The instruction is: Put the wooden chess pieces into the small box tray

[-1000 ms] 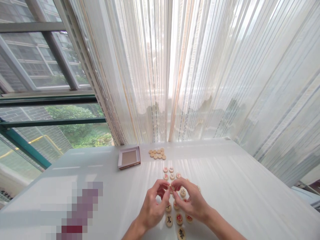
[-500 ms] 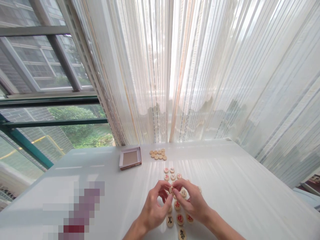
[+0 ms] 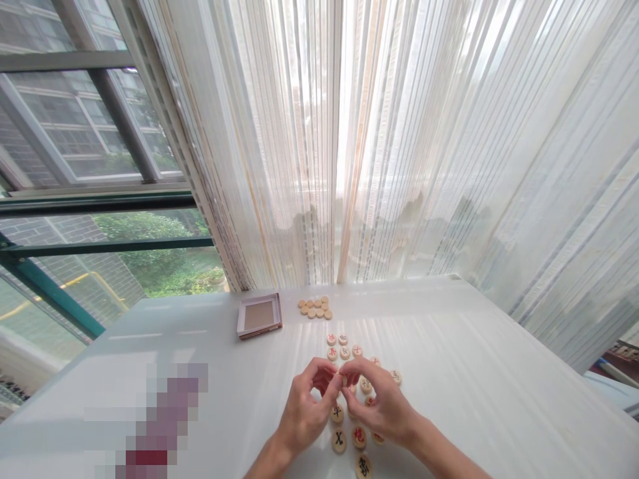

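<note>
Between the fingertips of both hands is a round wooden Chinese chess piece [image 3: 343,380], partly hidden by the fingers. My left hand [image 3: 310,407] pinches it from the left, thumb and index finger curled round it. From the right, my right hand [image 3: 380,402] has its fingers closed at the same piece. More pieces lie face up under and around the hands, marked in red or black. Among them are a black-marked piece [image 3: 339,440], a red-marked piece [image 3: 358,436] and another black one [image 3: 364,466] nearest me. Some are covered by my hands.
Beyond the hands, several pieces [image 3: 319,307] lie with plain sides up on the white table [image 3: 474,372]. A shallow open box [image 3: 259,316] sits to their left. Striped sheer curtains [image 3: 309,146] hang along the far edge, beside a window [image 3: 100,133]. A blurred pixelated patch covers the lower left.
My fingers have turned the piece between them, so its red mark no longer shows. My right thumb has shifted lower, and a black-marked piece below my left hand is now more visible.
</note>
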Demonstrator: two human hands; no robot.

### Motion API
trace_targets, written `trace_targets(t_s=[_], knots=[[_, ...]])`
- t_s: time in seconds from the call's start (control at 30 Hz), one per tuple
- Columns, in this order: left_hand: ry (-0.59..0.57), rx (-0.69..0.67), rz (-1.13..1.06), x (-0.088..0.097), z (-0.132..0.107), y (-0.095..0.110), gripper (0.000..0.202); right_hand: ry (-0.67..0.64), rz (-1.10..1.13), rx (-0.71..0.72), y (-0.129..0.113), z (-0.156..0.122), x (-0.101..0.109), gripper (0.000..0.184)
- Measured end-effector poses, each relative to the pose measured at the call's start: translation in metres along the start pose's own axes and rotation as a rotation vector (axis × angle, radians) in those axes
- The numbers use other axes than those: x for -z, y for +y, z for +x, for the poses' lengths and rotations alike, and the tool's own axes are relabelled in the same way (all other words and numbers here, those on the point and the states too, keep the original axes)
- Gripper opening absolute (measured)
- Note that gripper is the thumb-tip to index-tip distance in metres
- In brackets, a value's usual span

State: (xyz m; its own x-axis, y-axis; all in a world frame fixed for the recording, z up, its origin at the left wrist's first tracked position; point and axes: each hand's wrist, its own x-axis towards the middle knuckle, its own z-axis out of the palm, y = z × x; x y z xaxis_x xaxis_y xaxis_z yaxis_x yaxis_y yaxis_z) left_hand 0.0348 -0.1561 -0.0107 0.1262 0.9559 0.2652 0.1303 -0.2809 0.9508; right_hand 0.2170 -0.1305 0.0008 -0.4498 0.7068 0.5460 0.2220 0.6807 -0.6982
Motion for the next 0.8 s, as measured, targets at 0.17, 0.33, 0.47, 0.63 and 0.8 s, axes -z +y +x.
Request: trace_targets(t_s=[0.17, 0.33, 0.47, 0.63, 0.8], knots=[[-0.039, -0.011, -0.023, 0.001, -0.002, 0.002, 0.021, 0.002, 0.009, -0.006, 0.004, -0.001, 0.001, 0.024], [-0.043, -0.036, 0.029, 0.002, -0.003, 0.001, 0.02, 0.005, 0.018, -0.002, 0.005, 0.001, 0.003, 0.026], [-0.03, -0.053, 0.071, 0.001, -0.004, 0.0, 0.017, -0.01, 0.038, 0.002, 0.006, -0.001, 0.004, 0.023], [-0.056, -0.103, 0.133, 0.001, -0.005, 0.002, 0.019, 0.035, 0.036, -0.017, 0.011, -0.004, 0.002, 0.021], [-0.081, -0.149, 0.188, 0.0, -0.007, 0.003, 0.02, 0.043, 0.011, -0.029, 0.01, -0.003, 0.002, 0.007]])
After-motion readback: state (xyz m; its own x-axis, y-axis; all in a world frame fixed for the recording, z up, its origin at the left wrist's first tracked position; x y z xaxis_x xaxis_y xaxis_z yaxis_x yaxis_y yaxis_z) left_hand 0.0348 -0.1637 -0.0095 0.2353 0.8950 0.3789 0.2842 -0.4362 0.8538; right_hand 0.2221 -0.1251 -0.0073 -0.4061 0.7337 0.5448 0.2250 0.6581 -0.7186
